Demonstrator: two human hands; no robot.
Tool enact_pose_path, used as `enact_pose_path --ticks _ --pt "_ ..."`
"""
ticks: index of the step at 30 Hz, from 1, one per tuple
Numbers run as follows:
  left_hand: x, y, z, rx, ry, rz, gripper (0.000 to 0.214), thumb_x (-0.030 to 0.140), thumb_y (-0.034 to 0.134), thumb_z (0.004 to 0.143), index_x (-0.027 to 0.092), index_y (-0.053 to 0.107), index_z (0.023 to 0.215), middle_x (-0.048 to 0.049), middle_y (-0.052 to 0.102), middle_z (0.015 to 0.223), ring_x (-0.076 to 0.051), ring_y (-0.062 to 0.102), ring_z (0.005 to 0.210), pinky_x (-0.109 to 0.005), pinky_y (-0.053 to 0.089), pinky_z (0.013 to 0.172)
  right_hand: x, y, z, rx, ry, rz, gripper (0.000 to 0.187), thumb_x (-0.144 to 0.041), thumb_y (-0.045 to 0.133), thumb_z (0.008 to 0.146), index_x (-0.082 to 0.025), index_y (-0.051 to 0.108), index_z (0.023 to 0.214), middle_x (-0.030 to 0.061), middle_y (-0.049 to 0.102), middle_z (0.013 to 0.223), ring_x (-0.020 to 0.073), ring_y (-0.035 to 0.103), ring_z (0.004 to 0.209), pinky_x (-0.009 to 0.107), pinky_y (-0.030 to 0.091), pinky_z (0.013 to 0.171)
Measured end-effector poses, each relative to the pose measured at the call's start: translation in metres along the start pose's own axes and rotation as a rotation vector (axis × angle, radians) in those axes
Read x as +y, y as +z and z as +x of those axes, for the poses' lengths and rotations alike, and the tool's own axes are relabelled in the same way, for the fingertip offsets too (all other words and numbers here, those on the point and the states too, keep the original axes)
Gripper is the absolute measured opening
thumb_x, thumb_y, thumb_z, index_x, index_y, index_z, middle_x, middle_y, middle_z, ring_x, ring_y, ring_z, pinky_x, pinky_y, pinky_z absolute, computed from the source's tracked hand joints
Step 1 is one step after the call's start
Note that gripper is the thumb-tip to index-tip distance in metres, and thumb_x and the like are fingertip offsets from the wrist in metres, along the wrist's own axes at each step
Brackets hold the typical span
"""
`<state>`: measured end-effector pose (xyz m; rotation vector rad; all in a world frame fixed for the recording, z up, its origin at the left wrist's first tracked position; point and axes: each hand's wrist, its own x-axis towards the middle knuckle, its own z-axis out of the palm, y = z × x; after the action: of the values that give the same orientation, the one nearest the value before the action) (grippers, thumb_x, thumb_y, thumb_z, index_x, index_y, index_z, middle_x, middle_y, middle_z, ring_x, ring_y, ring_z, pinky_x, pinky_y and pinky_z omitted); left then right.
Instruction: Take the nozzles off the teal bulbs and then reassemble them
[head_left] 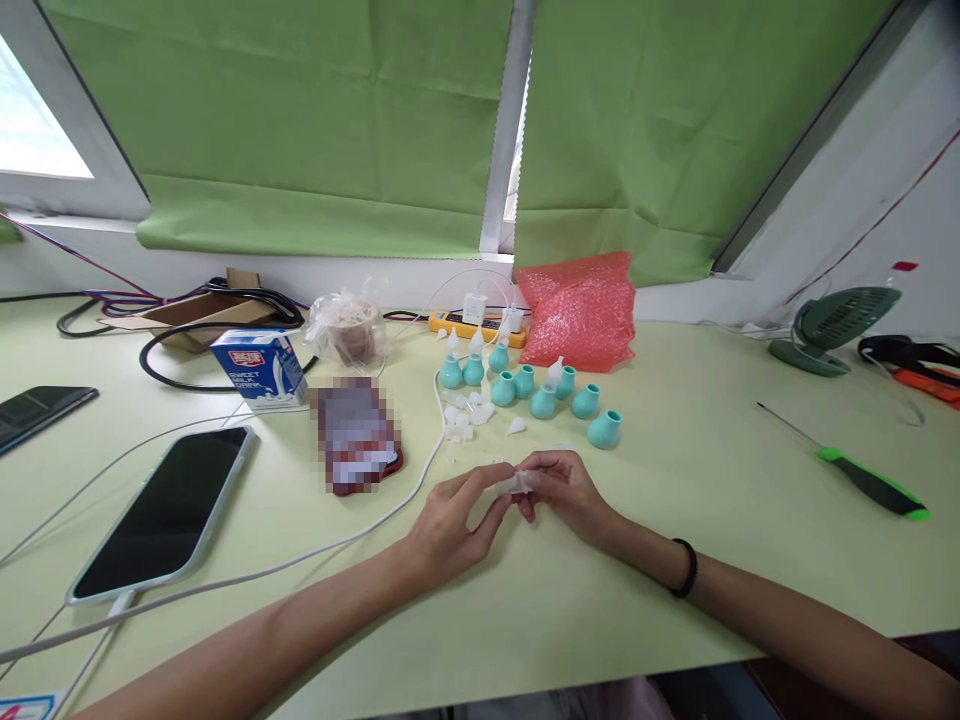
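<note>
Between my left hand [457,520] and my right hand [566,492] is a small translucent white plastic piece [517,484], pinched by the fingertips of both. Its exact shape is partly hidden by the fingers. Just beyond stand several teal rubber bulbs [604,430]. Some carry a pointed clear nozzle [555,371] on top, while others have open necks. Left of the bulbs lies a loose group of small translucent plastic parts [459,424], and a single cone-shaped tip [516,427] rests apart from them.
A white cable [405,502] curves past my left hand. Leftward are a phone [165,515], a blurred-out dark red item [358,435] and a milk drink carton [259,368]. A pink bubble-wrap bag [577,315] lies behind the bulbs. Rightward are a screwdriver [862,475] and a green fan [836,330].
</note>
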<state>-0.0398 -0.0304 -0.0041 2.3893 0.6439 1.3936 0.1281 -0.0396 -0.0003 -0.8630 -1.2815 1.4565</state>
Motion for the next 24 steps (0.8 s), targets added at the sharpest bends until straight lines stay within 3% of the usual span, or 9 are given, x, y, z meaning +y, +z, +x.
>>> enact_pose_path --ticks 4,16,24 --pt "0.0008 -0.0009 0.0020 0.016 -0.074 0.027 0.024 0.017 0.049 0.076 0.018 0.052 0.100 -0.0041 0.065 0.086 -0.014 0.061 0.076 -0.023 0.050 0.069 -0.0003 -0.0018 -0.0001 -0.010 0.046 0.049 0.019 -0.030 0.059 0.071 -0.011 0.060 0.070 0.0031 0.060 0.057 0.0093 0.052 0.042 0.022 0.042 0.040" --pt "-0.0028 -0.0006 0.0049 -0.017 -0.121 -0.035 0.017 0.018 0.048 0.076 0.015 0.056 0.091 -0.0065 0.063 0.077 -0.015 0.058 0.072 -0.025 0.048 0.064 0.0008 -0.0002 0.0003 0.028 0.062 -0.040 0.022 -0.033 0.058 0.072 -0.011 0.060 0.068 0.0015 0.058 0.054 0.0085 0.050 0.041 0.021 0.039 0.038" --pt "0.0005 -0.0057 0.0081 -0.073 -0.243 -0.107 0.024 0.027 0.049 0.078 0.015 0.056 0.097 -0.0042 0.064 0.072 -0.011 0.055 0.059 -0.023 0.046 0.056 -0.0030 0.0078 -0.0053 0.018 -0.146 -0.206 0.018 -0.029 0.059 0.070 -0.014 0.060 0.080 0.0012 0.056 0.063 0.0092 0.051 0.050 0.024 0.045 0.047"
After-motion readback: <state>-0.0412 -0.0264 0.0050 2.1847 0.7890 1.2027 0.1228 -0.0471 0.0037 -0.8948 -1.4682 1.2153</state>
